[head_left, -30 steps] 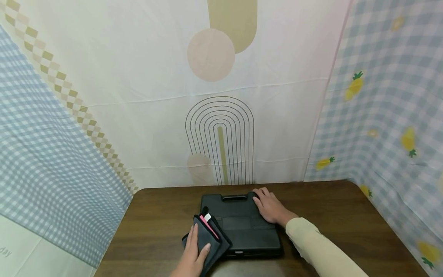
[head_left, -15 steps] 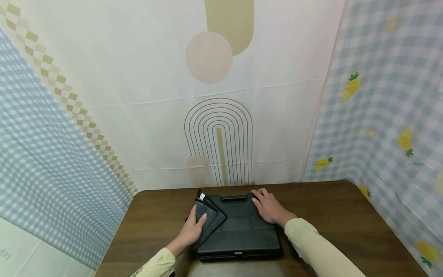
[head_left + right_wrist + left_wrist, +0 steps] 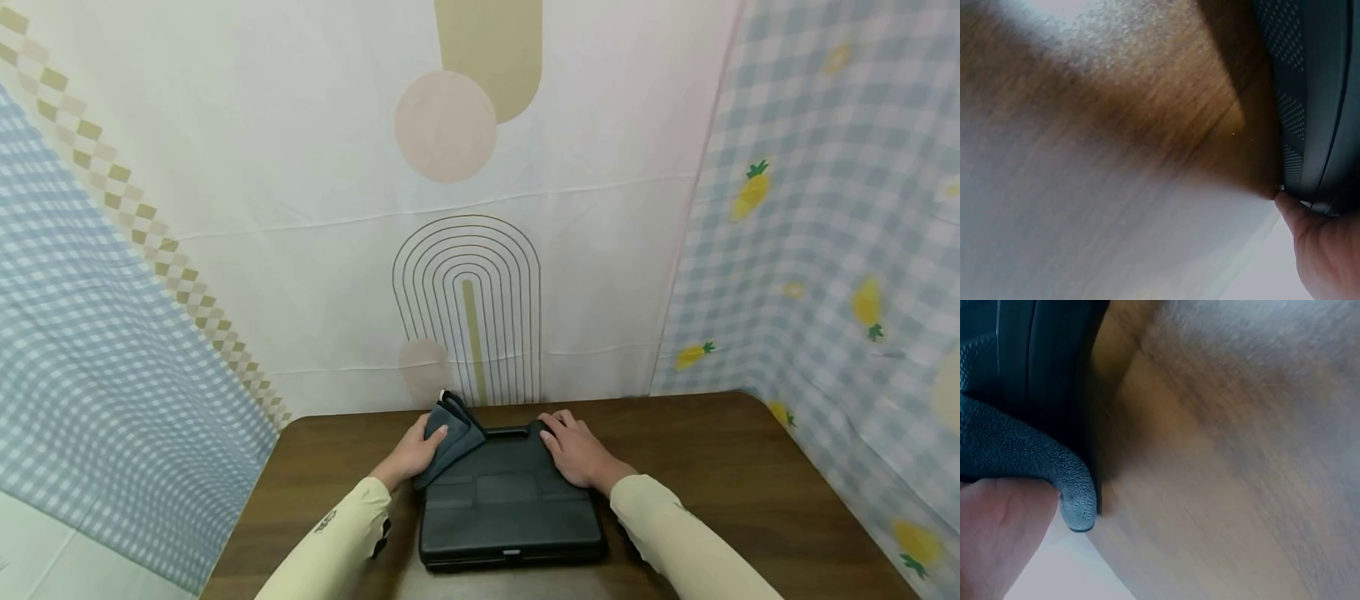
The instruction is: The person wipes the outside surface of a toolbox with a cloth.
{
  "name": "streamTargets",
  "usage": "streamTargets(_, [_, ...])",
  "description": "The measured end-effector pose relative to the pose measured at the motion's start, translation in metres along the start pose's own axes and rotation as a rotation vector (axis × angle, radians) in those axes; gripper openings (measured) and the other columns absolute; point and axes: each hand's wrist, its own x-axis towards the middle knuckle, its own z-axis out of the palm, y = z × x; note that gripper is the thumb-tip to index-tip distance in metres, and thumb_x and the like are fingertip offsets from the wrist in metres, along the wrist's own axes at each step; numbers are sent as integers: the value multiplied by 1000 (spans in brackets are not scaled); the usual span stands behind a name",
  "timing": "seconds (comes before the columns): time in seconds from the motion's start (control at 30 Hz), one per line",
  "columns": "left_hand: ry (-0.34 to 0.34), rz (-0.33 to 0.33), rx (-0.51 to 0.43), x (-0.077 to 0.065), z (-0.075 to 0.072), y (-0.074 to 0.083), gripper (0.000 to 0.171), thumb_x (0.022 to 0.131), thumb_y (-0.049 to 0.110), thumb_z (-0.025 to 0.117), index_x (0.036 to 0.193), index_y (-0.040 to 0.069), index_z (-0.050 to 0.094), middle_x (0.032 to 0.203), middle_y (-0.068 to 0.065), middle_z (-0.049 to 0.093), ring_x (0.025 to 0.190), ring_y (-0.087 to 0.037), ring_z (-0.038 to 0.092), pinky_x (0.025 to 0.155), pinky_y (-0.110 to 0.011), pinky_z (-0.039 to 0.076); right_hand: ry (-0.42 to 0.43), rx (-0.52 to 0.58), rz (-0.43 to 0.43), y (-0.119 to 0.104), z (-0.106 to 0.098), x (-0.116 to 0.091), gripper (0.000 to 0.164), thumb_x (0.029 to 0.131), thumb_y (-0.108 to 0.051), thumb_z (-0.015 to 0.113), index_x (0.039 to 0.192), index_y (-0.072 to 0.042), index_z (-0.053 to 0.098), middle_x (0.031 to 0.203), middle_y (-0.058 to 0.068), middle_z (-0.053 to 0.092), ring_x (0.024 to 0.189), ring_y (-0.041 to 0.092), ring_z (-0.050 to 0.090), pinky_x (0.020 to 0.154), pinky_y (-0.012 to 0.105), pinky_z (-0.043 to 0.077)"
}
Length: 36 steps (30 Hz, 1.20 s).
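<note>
A black plastic case (image 3: 513,508) with a carry handle (image 3: 507,432) at its far edge lies flat and closed on the table. My left hand (image 3: 412,452) grips a folded dark grey cloth (image 3: 454,442), thumb on top, against the case's far left corner. In the left wrist view the fuzzy cloth (image 3: 1019,447) wraps over the case's side (image 3: 1016,350). At the far right corner, my right hand (image 3: 577,450) holds the case, with its fingers over the edge. The right wrist view has the case's textured side wall (image 3: 1288,81) beside that hand.
The brown wooden table (image 3: 345,475) has rounded far corners. Behind it hangs a white patterned cloth backdrop (image 3: 337,292), with blue checked fabric (image 3: 795,208) at both sides.
My left hand has slid the cloth away from me along the case's left side, from the near left part to the far left corner. My right hand stays on the far right corner.
</note>
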Motion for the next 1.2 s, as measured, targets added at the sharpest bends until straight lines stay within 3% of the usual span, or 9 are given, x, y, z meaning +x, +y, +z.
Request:
streamTargets(0.17, [-21,-47,-37,4,-2,-3,59,115,38,49,155,-4,45,155,-32,52,147,-52,49,120,-65,42,4,6,-4,0,2,0,53,118,-38,37,163,-12,43,160,20,43,145,49,46,118,64,42])
streamTargets(0.33, [-60,-60,4,5,-2,-2,56,116,34,45,160,-1,40,163,-30,46,152,-50,44,122,-65,39,10,4,-6,-3,1,-1,52,118,-37,37,162,-9,43,159,21,43,144,49,47,117,64,42])
streamTargets(0.53, [-116,56,149,5,1,4,63,118,34,34,162,-11,29,163,-41,35,152,-59,36,122,-71,35,31,-27,21,-7,0,-3,50,118,-34,38,161,-9,45,158,20,45,142,48,49,116,63,44])
streamTargets(0.73, [-146,19,266,3,2,14,64,117,30,38,165,-11,25,170,-41,22,160,-59,21,128,-71,25,42,-49,18,-9,1,-3,50,118,-34,37,160,-8,45,158,21,46,141,47,50,116,63,44])
streamTargets(0.97, [-225,27,568,10,12,23,67,118,39,32,170,0,18,177,-32,6,166,-52,2,135,-65,13,46,-49,25,-11,1,-4,49,118,-34,38,160,-8,46,157,21,46,140,47,51,115,63,44])
streamTargets(1.2, [-292,49,714,4,26,48,63,118,44,29,174,17,17,181,-23,2,170,-42,0,137,-62,8,48,-47,30,-9,2,-3,50,118,-34,38,160,-9,45,158,20,45,140,47,51,115,63,45])
